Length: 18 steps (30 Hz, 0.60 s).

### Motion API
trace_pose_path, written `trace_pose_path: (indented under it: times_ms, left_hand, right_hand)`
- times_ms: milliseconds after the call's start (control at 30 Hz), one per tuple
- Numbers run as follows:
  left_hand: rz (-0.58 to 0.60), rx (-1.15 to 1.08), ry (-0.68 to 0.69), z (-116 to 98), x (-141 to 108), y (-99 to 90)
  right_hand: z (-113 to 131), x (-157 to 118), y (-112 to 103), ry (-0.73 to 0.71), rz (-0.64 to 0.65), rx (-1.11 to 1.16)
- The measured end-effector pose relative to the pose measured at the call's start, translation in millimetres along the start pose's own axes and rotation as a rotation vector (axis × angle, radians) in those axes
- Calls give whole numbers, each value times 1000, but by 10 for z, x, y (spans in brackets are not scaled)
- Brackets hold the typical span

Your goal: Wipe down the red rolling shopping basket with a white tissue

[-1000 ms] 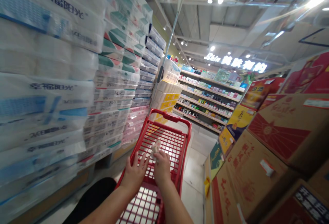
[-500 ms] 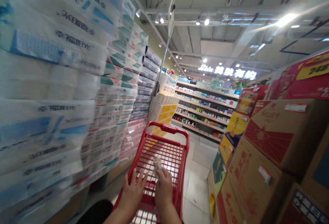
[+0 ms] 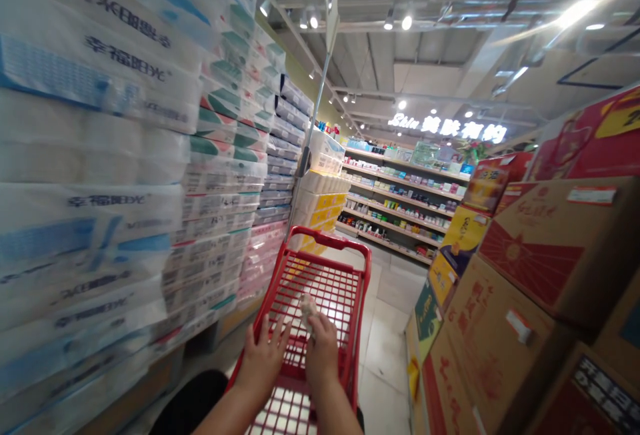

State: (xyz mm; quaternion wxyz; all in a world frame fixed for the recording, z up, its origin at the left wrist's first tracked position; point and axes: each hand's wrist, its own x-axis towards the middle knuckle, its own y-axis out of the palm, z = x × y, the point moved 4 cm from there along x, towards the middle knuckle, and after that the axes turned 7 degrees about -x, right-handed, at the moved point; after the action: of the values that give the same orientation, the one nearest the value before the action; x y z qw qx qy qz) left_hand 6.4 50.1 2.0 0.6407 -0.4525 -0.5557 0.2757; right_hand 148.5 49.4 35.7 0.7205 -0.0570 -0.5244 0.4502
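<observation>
A red plastic shopping basket cart (image 3: 327, 243) with a grid of openings stands low in front of me, its far handle tilted away. My left hand (image 3: 264, 354) is at the cart's left side with fingers spread, holding nothing. Whether it rests on the plastic I cannot tell. Over the grid to the right, my right hand (image 3: 323, 348) has its fingers closed round a pale, crumpled cloth or tissue (image 3: 307, 307), which sticks out past the fingertips.
Tall stacks of wrapped tissue packs (image 3: 120, 215) rise close on the left. Cardboard cartons (image 3: 500, 315) are piled on the right. A tiled floor (image 3: 383, 348) runs between them to shelves of small goods (image 3: 400, 205). A sign pole (image 3: 316, 105) leans beyond the cart.
The view has shifted slightly, and the stacks on both sides slide outward. Both hands keep nearly the same place over the cart, and the right one still holds the pale crumpled piece.
</observation>
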Motion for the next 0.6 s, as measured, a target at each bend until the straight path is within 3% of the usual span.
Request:
trace_pose_path:
  times_ms: [67, 200, 333, 467, 600]
  left_hand:
    - [3, 1, 4, 1, 2, 5]
    - [-12, 42, 13, 3, 1, 18]
    - [-69, 48, 25, 10, -3, 47]
    - [-125, 67, 36, 20, -12, 93]
    - [-146, 88, 44, 24, -16, 120]
  right_hand:
    - [-7, 4, 11, 21, -16, -11]
    - [47, -10, 86, -124, 57, 54]
    - [-43, -14, 34, 24, -86, 37]
    - [13, -16, 34, -112, 14, 87]
    - [-16, -11, -42, 24, -116, 57]
